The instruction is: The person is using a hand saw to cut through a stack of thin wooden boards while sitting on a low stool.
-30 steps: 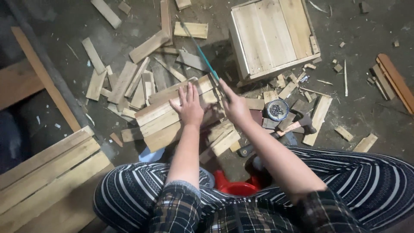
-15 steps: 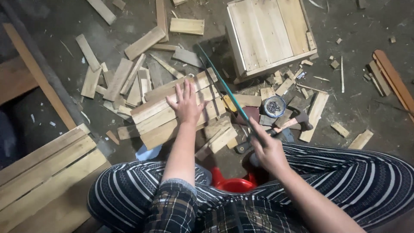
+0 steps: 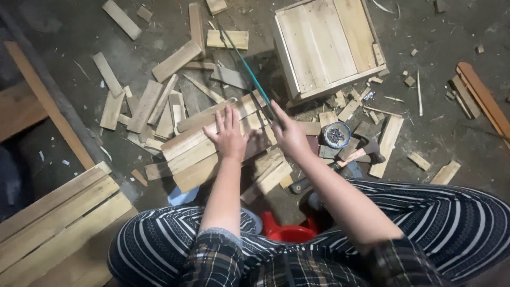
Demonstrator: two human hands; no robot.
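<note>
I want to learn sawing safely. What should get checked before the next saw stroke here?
1. Left hand flat on the slats, pinning them: ok.
2. Right hand gripping the saw at its handle: ok.
3. Left fingers clear of the blade: ok, the blade runs off to the right of that hand, with a gap.
4. Slats resting steady: not ok, they lie on loose offcuts on the floor.
5. Blade path clear ahead: not ok, scrap pieces lie beneath and beyond the blade.
6. Hammer and tin of nails out of the way: ok, they lie right of the saw.
</note>
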